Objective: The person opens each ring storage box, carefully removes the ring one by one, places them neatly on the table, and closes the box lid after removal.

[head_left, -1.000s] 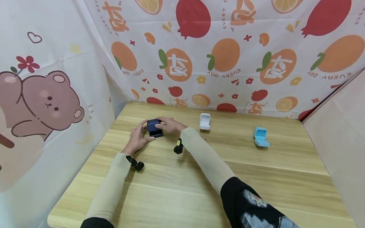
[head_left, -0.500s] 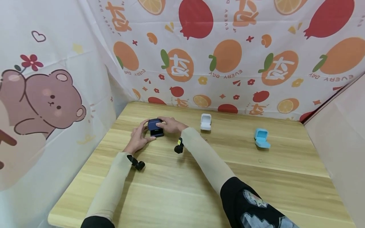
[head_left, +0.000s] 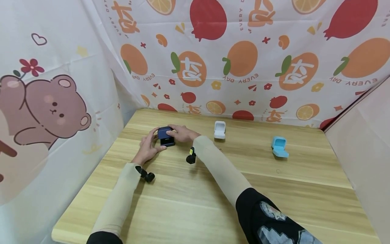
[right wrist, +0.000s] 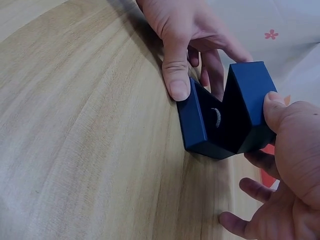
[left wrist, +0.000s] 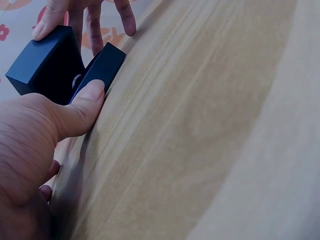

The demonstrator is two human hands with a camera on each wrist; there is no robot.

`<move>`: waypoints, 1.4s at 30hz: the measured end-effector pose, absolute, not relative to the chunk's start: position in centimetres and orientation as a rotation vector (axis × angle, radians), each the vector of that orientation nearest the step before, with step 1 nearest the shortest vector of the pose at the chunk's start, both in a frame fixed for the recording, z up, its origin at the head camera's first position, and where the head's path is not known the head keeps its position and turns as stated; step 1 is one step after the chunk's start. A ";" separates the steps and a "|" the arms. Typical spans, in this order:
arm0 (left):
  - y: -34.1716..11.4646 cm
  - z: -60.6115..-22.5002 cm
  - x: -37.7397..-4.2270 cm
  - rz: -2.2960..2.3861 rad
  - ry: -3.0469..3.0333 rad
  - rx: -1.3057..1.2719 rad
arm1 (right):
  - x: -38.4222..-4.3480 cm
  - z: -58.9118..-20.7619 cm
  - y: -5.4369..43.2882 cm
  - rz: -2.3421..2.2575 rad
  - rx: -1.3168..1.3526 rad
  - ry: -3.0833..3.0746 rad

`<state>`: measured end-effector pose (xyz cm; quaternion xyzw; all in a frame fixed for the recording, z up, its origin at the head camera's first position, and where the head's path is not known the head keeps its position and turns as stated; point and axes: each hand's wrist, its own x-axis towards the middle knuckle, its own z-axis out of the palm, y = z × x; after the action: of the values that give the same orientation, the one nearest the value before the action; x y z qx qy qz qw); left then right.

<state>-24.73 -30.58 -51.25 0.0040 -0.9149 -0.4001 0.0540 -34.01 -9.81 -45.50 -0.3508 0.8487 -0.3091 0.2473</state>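
Observation:
A navy blue ring box (head_left: 165, 132) stands on the table at the left, its lid partly raised. Inside, the right wrist view shows a sparkling silver ring (right wrist: 216, 117) upright in the dark lining. My left hand (head_left: 147, 149) holds the base, thumb on its front edge, with a finger reaching up to the lid's side. From the other side, my right hand (head_left: 184, 134) grips the lid, its thumb (right wrist: 274, 109) on the outer face. The remaining right fingers spread below and behind the box, as the right wrist view shows.
A white ring box (head_left: 219, 130) with its lid up stands right of my right hand. Farther right is a light blue ring box (head_left: 279, 147), also with raised lid. The wooden table (head_left: 189, 203) meets a fruit-print cloth (head_left: 213, 91) at the back.
The navy box's lid stands slightly wider open than a second ago. Both hands keep nearly the same place on it, and the head view has shifted a little.

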 end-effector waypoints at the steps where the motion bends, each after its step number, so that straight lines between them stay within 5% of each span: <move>1: -30.6 -51.2 -24.7 -1.217 -2.778 0.012 | -34.0 -45.5 -9.8 -0.848 -0.953 2.314; 42: -30.4 -51.2 -24.7 -1.248 -2.776 0.053 | -34.5 -45.7 -10.0 -0.963 -0.903 2.242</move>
<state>-24.72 -30.39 -51.17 0.0173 -0.9108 -0.4096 0.0489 -34.52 -10.04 -45.71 -0.3345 0.8306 -0.3568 0.2665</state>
